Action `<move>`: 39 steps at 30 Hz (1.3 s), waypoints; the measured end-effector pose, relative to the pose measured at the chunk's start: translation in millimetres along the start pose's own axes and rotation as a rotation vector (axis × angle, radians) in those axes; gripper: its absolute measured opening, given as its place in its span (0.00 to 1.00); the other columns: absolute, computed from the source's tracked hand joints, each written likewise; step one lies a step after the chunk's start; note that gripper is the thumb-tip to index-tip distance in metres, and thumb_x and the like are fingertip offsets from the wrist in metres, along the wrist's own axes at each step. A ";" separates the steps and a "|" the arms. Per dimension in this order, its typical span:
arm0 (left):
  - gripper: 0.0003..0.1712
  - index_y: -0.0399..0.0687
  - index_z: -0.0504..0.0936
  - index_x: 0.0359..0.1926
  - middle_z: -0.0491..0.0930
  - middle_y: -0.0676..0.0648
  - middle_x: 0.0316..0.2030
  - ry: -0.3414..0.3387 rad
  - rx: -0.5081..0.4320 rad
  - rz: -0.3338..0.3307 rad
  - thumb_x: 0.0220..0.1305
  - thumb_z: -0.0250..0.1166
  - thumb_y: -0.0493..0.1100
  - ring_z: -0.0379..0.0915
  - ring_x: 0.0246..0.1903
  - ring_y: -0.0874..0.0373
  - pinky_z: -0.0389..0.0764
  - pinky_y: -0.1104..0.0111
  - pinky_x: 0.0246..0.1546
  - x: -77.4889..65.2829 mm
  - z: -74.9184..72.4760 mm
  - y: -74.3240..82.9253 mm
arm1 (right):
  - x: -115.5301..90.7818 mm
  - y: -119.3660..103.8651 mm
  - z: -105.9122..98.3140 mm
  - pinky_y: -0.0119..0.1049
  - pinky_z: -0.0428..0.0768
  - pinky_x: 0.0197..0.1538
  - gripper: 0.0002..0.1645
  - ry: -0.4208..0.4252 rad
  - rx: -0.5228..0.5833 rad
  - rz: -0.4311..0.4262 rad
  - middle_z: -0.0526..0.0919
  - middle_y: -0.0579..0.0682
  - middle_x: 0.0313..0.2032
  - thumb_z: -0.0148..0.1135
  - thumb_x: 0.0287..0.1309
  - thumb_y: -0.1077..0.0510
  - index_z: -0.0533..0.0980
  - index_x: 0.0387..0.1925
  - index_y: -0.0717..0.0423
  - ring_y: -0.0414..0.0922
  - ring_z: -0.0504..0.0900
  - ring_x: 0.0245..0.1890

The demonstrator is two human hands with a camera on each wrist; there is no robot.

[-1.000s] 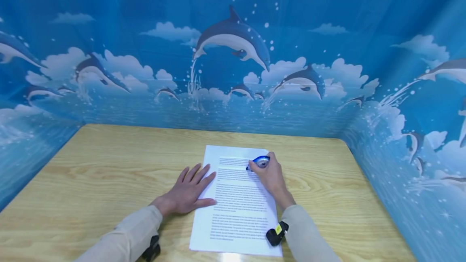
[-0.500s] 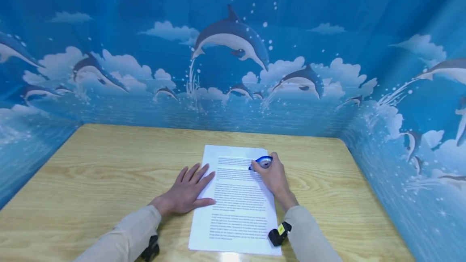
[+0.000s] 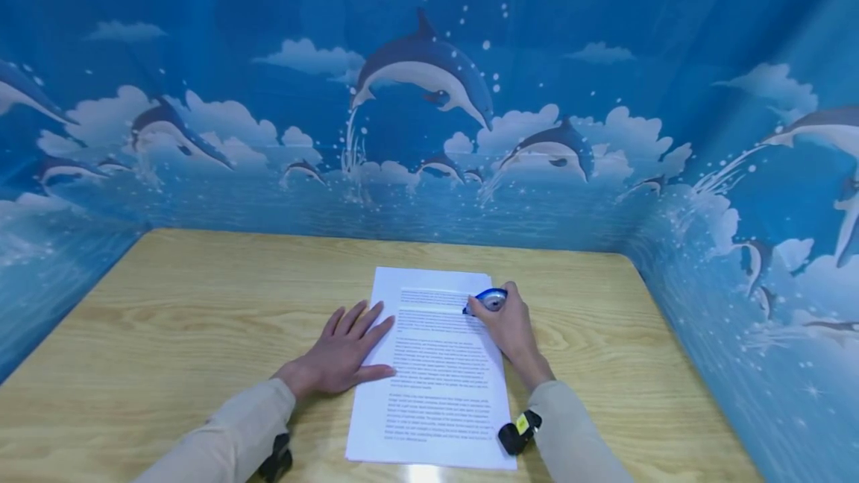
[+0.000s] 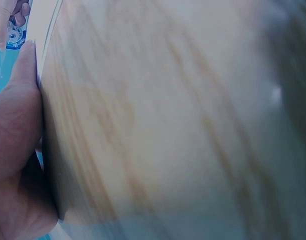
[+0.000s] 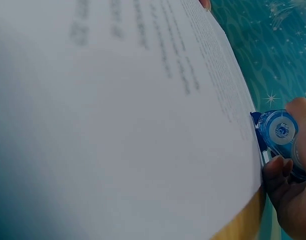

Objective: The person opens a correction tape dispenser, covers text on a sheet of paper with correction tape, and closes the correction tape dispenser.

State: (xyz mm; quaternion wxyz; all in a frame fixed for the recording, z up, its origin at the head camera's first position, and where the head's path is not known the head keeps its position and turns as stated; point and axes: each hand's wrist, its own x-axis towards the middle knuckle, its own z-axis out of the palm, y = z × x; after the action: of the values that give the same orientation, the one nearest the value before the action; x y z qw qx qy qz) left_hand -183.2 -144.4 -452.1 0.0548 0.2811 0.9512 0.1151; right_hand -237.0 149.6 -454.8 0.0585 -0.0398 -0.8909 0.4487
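My right hand pinches a blue, see-through correction tape dispenser between thumb and fingers. Its tip meets the upper right part of a printed sheet, beside the lines of text. In the right wrist view the round reel inside the correction tape dispenser shows, with its nose right at the paper surface. A pale band runs between text lines to the left of the tip. Fingers spread, my left hand lies flat over the sheet's left edge; its palm side shows in the left wrist view.
Other sheets lie under the top page, edges slightly offset. All rest on a wood-grain table. A blue curtain printed with dolphins encloses the back and sides. A black wrist camera on the right sleeve overlaps the page's lower right corner.
My right hand has slid the correction tape dispenser a short way rightward along the text. The left hand stays in place on the paper.
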 end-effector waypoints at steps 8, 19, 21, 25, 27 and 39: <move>0.47 0.50 0.55 0.74 0.45 0.41 0.74 0.023 -0.002 0.009 0.63 0.48 0.72 0.35 0.71 0.39 0.38 0.42 0.65 0.4 2.3 -1.6 | -0.4 3.0 -4.2 0.48 0.77 0.51 0.33 -0.003 -0.011 -0.012 0.78 0.64 0.45 0.68 0.55 0.46 0.65 0.49 0.65 0.56 0.79 0.49; 0.48 0.53 0.53 0.74 0.43 0.44 0.74 0.066 -0.015 0.020 0.62 0.45 0.75 0.34 0.71 0.41 0.36 0.43 0.66 2.0 13.9 -7.7 | -1.9 6.3 -14.2 0.49 0.77 0.50 0.35 -0.010 -0.024 0.010 0.77 0.65 0.46 0.67 0.56 0.45 0.64 0.51 0.65 0.56 0.78 0.49; 0.48 0.54 0.53 0.74 0.43 0.44 0.74 0.063 -0.013 0.016 0.62 0.44 0.76 0.33 0.72 0.42 0.35 0.43 0.66 2.1 13.7 -7.5 | -1.8 7.7 -15.5 0.49 0.77 0.49 0.35 -0.010 -0.029 0.009 0.77 0.66 0.46 0.66 0.56 0.45 0.64 0.51 0.66 0.57 0.78 0.48; 0.48 0.53 0.53 0.74 0.43 0.44 0.74 0.053 -0.007 0.011 0.62 0.44 0.75 0.33 0.71 0.41 0.35 0.43 0.66 2.2 12.2 -6.7 | -1.6 9.5 -17.8 0.49 0.77 0.49 0.35 -0.006 -0.036 0.007 0.77 0.65 0.46 0.66 0.56 0.44 0.63 0.51 0.66 0.56 0.78 0.47; 0.48 0.52 0.54 0.74 0.44 0.42 0.74 0.056 -0.010 0.018 0.63 0.46 0.74 0.34 0.71 0.40 0.36 0.42 0.66 2.0 10.3 -5.8 | -1.9 9.9 -19.0 0.49 0.78 0.49 0.35 -0.006 -0.034 0.006 0.77 0.65 0.46 0.66 0.56 0.45 0.63 0.51 0.66 0.57 0.78 0.48; 0.48 0.52 0.53 0.74 0.43 0.43 0.74 0.037 -0.023 0.009 0.63 0.46 0.74 0.33 0.71 0.40 0.35 0.42 0.66 1.3 8.5 -4.4 | -3.3 12.5 -23.4 0.47 0.78 0.47 0.32 -0.003 -0.034 0.006 0.78 0.64 0.45 0.66 0.57 0.45 0.64 0.49 0.64 0.55 0.79 0.46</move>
State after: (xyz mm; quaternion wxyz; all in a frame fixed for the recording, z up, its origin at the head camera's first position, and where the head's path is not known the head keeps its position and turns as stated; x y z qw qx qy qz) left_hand -185.1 -145.6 -461.5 0.0401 0.2827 0.9493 0.1314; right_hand -230.3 175.2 -451.2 0.0550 -0.0427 -0.8984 0.4336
